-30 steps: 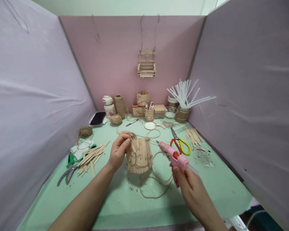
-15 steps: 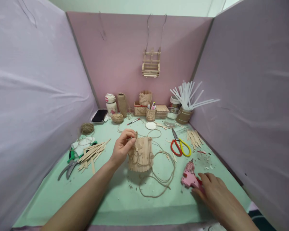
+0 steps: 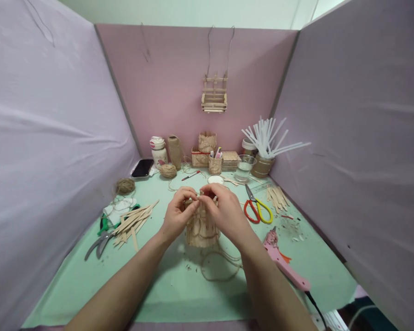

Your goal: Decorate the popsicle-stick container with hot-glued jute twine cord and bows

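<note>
A round holder of wooden sticks [image 3: 202, 232], with twine decoration on its side, stands upright near the middle of the table. Both hands meet at its top rim. My left hand [image 3: 181, 209] pinches the twine at the rim from the left. My right hand [image 3: 222, 207] is closed at the same spot from the right; what its fingertips hold is too small to make out. Loops of twine [image 3: 221, 278] lie in front of the holder, partly under my right forearm. The pink glue gun [image 3: 286, 264] rests on the table right of that forearm, untouched.
Scissors [image 3: 258, 211] and loose sticks [image 3: 278, 198] lie to the right. At left are pruning shears [image 3: 101, 243], a stick pile [image 3: 134, 223] and a twine ball [image 3: 125, 185]. Behind stand a water cup [image 3: 244, 169], a bottle [image 3: 158, 151] and a pot of white glue sticks [image 3: 262, 165].
My right hand has let go of the glue gun and moved left to the holder's rim. The gun now lies at a different angle. My left hand remains at the rim.
</note>
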A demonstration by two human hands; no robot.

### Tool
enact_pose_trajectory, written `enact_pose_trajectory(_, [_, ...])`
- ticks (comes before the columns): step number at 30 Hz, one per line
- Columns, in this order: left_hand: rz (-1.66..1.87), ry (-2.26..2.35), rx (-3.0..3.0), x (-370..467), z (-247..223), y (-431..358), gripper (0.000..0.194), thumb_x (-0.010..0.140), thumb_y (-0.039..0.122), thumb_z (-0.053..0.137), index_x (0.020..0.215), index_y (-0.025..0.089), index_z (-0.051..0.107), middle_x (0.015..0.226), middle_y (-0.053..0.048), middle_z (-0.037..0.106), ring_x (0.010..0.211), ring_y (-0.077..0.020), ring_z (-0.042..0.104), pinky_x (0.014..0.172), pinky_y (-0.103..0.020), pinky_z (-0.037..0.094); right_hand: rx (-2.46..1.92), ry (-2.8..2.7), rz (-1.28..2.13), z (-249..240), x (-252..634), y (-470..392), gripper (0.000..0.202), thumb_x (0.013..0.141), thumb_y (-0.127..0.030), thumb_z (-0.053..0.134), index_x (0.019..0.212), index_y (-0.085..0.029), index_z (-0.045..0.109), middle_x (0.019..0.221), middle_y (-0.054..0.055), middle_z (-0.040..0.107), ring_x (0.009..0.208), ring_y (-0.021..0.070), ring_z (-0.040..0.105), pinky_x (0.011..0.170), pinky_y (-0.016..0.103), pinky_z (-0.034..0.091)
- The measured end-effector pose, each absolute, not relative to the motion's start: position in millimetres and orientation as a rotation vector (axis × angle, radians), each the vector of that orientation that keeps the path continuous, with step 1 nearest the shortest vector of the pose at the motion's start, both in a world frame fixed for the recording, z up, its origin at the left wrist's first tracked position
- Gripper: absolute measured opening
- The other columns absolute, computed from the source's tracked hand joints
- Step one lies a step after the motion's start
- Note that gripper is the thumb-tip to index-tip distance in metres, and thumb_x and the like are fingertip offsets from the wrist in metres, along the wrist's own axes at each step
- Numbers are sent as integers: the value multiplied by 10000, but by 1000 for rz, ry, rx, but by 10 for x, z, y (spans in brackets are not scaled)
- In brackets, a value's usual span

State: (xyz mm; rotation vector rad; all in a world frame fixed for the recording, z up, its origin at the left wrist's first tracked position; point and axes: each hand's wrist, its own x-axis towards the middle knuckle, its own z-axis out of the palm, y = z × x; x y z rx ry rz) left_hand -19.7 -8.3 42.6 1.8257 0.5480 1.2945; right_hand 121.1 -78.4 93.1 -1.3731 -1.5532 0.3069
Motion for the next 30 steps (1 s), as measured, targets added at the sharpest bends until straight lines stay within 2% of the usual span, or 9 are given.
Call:
enact_pose_trajectory(3, [1288, 563, 1860, -205, 399, -76, 130, 844, 311, 624, 863, 189, 585, 967, -73, 548, 956, -214, 536, 867, -342, 429, -1358, -1464, 409, 836, 1224, -779, 119, 863, -246, 534, 780, -208, 610, 782, 10, 635, 750, 161, 568, 722, 288, 421])
enact_pose_trajectory(8, [1148, 551, 1908, -234, 338, -47, 300, 818, 300, 661, 1083, 200, 562, 1096, -94, 570, 1055, -237, 539, 931, -366, 422, -1283, -1262, 457, 672, 1267, -804, 131, 860, -305, 546, 801, -198, 594, 831, 16, 610, 810, 168, 559, 738, 286, 421])
enact_pose_trajectory(11, [1085, 562, 1899, -242, 327, -46, 349, 827, 298, 655, 1145, 206, 542, 1158, -100, 566, 1099, -241, 535, 951, -365, 420, -1273, -1184, 457, 572, 1292, -776, 155, 862, -335, 552, 810, -197, 601, 864, 23, 608, 848, 176, 561, 776, 299, 425])
enact_pose_trajectory(20, [1076, 616, 1814, -224, 390, -120, 250, 878, 305, 569, 1105, 200, 574, 1121, -88, 591, 1054, -229, 551, 920, -353, 431, -1235, -925, 631, 418, 1314, -723, 226, 796, -404, 628, 806, -178, 629, 812, 26, 630, 785, 175, 565, 740, 303, 449])
enact_pose_trajectory(30, [1125, 685, 1731, -183, 380, -148, 203, 870, 312, 587, 1038, 198, 593, 1034, -66, 619, 973, -206, 580, 862, -323, 457, -1288, -885, 640, 400, 1306, -740, 257, 791, -435, 611, 774, -180, 634, 790, 25, 638, 773, 181, 573, 720, 302, 450])
